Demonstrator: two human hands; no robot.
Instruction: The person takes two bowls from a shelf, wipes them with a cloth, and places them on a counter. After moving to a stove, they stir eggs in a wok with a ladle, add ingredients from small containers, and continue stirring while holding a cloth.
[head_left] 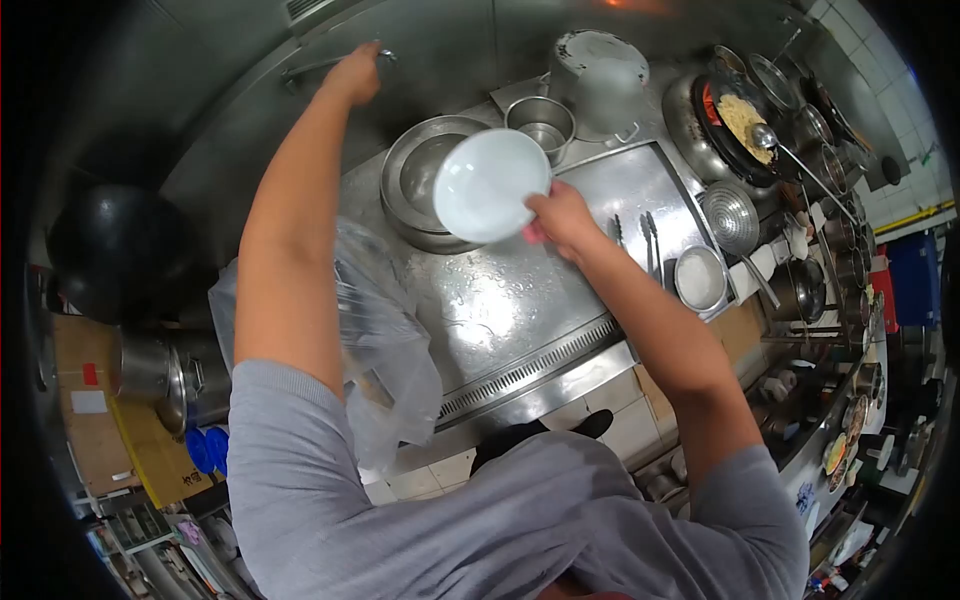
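My right hand [562, 217] grips the rim of a white bowl [490, 185], which is held above the metal worktop [480, 310], partly over a large steel basin [405, 210]. My left hand [355, 75] is raised at the back wall, its fingers closed round the end of a metal tap or handle [386, 54]. A steel pot [541, 125] stands just behind the bowl. Beside my left arm hangs a clear plastic bag [385, 330].
At the right are a pan of yellow food [742, 120], a ladle [800, 170], a strainer [731, 215], tongs [652, 240] and a small container of white stuff [700, 278]. A large lidded pot [600, 60] stands at the back; a dark wok [115, 250] is at the left.
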